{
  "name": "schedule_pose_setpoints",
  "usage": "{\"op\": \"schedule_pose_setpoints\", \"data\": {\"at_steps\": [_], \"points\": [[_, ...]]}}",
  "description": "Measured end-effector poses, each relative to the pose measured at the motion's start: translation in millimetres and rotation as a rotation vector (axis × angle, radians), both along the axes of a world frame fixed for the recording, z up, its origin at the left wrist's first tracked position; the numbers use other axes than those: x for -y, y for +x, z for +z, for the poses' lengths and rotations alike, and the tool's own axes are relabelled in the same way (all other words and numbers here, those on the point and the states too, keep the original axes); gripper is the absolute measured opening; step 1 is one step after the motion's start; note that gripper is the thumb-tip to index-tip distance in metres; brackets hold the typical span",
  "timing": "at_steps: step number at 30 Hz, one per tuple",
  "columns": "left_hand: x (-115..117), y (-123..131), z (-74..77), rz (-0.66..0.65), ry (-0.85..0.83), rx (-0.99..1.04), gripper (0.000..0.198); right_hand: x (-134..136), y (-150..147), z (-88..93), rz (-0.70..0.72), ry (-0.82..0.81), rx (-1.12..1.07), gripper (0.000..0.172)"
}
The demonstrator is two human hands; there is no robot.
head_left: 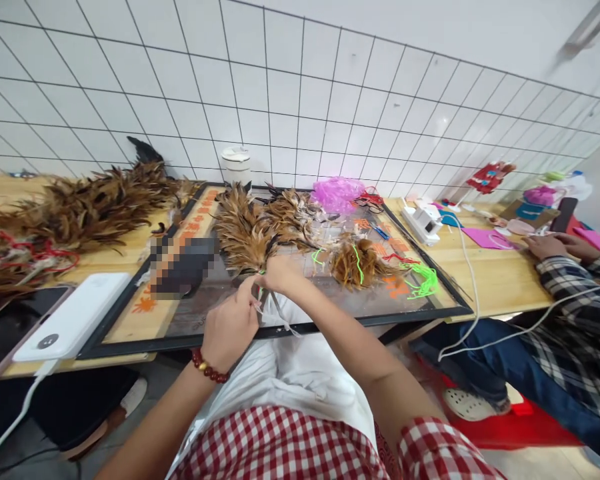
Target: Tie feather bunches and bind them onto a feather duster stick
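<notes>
A fan of brown feathers [243, 230] stands up from my right hand [279, 273], whose fingers are closed round the quill ends. My left hand [231, 323], with a red bead bracelet at the wrist, is closed in a pinch just below and left of it, at the base of the bundle where thin pale strands hang down. Both hands hover at the near edge of a black-framed board [445, 283]. Another tied feather bunch [357, 261] with green string lies on the board to the right.
A long pile of brown feathers [65, 217] covers the wooden table at left. A white power bank [75, 315] and a phone [10, 333] lie near the left front edge. A white jar [236, 167], pink plastic [337, 192], green strings [423, 279]. A person in a plaid sleeve [575, 273] sits at right.
</notes>
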State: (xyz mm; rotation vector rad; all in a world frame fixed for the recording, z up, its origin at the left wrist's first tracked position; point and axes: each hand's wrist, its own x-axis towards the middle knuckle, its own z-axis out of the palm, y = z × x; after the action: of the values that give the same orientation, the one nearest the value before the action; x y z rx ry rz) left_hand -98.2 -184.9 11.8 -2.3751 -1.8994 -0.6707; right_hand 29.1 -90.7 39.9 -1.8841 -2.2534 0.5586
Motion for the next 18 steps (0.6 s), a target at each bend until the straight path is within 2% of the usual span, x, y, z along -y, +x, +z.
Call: {"op": "schedule_pose_setpoints", "data": {"at_steps": [2,5,8,11,13,18], "points": [[7,6,-6.9,-0.056,0.07,-0.041,0.048,10,9,6.1,0.005,0.039,0.013,0.046],[17,12,-13.4,-0.163,0.206,-0.063,0.045,39,51,16.5,0.047,0.116,0.008,0.04],[21,18,-11.8,-0.265,0.318,-0.043,0.043,76,117,25.9,0.112,0.235,0.015,0.027],[18,27,-3.3,-0.344,0.35,-0.025,0.043,107,190,32.8,0.071,0.331,0.062,0.021],[12,34,3.8,-0.386,0.35,-0.019,0.043,120,238,36.1,0.0,0.403,0.088,0.02],[-7,51,24.4,-0.414,0.321,0.004,0.043,135,341,35.8,-0.345,0.591,0.249,0.027]]}}
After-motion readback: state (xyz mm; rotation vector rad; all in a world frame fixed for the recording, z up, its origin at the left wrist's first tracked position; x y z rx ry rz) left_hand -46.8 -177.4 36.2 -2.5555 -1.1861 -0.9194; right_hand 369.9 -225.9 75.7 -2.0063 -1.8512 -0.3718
